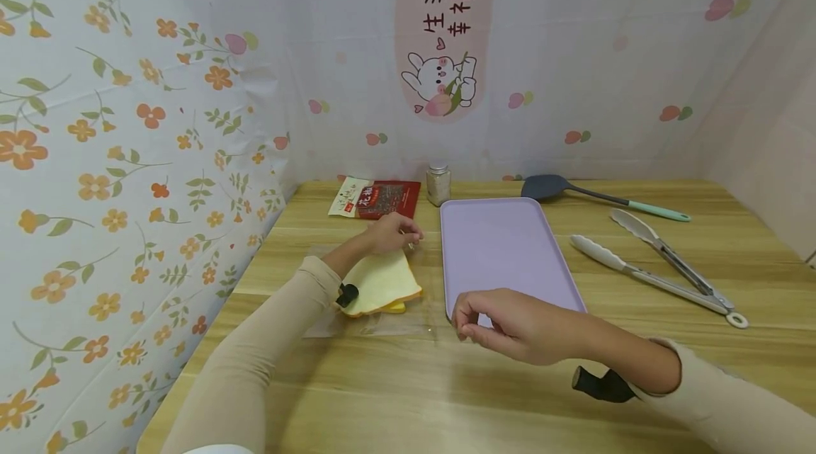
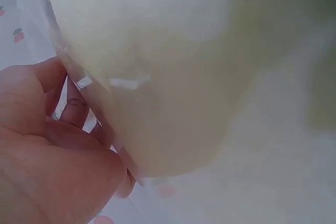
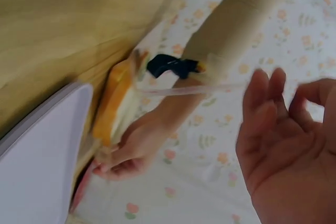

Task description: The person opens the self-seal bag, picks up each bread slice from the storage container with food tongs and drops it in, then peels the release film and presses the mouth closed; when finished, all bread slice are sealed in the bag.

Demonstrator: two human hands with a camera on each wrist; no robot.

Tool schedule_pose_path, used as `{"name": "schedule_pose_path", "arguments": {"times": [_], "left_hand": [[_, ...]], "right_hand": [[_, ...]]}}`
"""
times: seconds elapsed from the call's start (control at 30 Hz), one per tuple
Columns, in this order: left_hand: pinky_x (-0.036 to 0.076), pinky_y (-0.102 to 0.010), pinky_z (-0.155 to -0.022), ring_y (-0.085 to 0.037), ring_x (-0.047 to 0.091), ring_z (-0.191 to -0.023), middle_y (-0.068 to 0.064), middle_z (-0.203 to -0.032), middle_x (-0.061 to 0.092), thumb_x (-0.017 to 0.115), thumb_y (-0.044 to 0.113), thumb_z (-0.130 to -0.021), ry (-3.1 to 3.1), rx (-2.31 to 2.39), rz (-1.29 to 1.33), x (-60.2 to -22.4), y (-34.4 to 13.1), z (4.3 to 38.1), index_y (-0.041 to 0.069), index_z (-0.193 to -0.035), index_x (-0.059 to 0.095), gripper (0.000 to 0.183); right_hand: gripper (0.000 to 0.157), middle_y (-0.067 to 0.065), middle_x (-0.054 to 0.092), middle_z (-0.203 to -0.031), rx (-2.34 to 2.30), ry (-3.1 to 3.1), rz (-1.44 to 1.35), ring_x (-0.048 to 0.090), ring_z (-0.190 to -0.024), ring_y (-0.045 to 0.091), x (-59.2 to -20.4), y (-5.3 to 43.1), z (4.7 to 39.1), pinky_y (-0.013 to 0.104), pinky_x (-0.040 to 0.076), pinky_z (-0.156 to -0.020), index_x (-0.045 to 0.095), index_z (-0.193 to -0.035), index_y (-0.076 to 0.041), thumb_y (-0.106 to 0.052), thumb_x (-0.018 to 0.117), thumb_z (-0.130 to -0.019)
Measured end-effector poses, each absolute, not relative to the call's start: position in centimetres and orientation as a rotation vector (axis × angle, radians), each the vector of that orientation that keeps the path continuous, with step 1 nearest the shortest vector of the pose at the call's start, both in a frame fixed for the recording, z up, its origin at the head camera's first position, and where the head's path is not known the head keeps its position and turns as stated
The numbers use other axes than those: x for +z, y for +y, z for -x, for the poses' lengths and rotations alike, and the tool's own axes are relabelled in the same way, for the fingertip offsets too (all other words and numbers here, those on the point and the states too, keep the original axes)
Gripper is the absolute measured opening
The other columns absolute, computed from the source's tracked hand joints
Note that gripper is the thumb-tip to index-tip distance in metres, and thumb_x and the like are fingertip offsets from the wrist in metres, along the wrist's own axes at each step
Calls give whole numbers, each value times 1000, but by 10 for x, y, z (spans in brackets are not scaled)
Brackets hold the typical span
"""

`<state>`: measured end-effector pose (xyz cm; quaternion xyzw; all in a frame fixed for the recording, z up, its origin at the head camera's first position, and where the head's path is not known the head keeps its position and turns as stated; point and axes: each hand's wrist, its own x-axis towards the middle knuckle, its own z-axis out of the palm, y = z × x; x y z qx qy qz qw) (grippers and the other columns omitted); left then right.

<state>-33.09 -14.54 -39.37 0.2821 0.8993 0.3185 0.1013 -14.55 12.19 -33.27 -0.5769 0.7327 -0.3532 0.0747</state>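
A clear plastic bag (image 1: 397, 330) lies on the table around cream bread slices (image 1: 382, 282) with orange-brown crust; a yellow piece peeks out beneath. My left hand (image 1: 390, 233) pinches the bag's far edge. The left wrist view shows that hand's fingers at the film, with the pale bread blurred close to the camera. To the right, my right hand (image 1: 510, 323) hovers over the near left corner of a lilac tray (image 1: 503, 248), fingers curled. In the right wrist view, the film's raised edge (image 3: 210, 88) runs to this hand's fingertips, which pinch it.
Behind the left hand lies a red spice packet (image 1: 382, 199), with a small glass jar (image 1: 438, 186) beside it. A dark spatula (image 1: 548, 186) with a mint handle and silver tongs (image 1: 663, 270) lie right of the tray. Patterned curtains stand behind and left.
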Motion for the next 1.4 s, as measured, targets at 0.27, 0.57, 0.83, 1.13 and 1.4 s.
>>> {"name": "schedule_pose_path", "arguments": {"times": [0.27,0.57,0.83,1.13,1.4], "left_hand": [[41,-36,-81,-9,58,-80,0,-94,75,62,17,-99,2704,885,-827,-392,-145,330,8,-104,76,17],[42,-31,-77,-10,59,-80,-1,-95,75,62,16,-99,2705,878,-839,-391,-144,329,6,-105,75,17],[46,-28,-78,-10,61,-85,-3,-96,75,61,14,-99,2689,886,-861,-391,-142,327,5,-106,75,18],[49,-30,-84,-14,63,-93,-3,-98,74,61,12,-99,2661,909,-868,-395,-142,327,4,-108,73,17],[51,-29,-83,-15,66,-91,-5,-98,74,61,9,-99,2628,943,-877,-395,-142,330,2,-109,69,15]], "right_hand": [[7,-9,59,-93,-808,1885,1917,43,-73,-8,-316,132,119,9,43,-62,55,-105,-17,-13,49,-105],[9,1,61,-84,-938,1476,2143,55,-77,-1,-295,140,111,8,46,-67,54,-91,-6,-7,50,-99],[30,8,55,-80,-1444,1637,1811,54,-69,16,-290,170,131,26,51,-58,54,-96,-3,24,50,-85],[33,7,62,-81,-1543,2103,1340,57,-69,19,-297,231,151,35,41,-49,59,-95,-7,23,46,-91],[19,5,65,-81,-1420,2418,1040,58,-70,16,-315,286,169,34,40,-48,58,-97,-5,11,48,-98]]}}
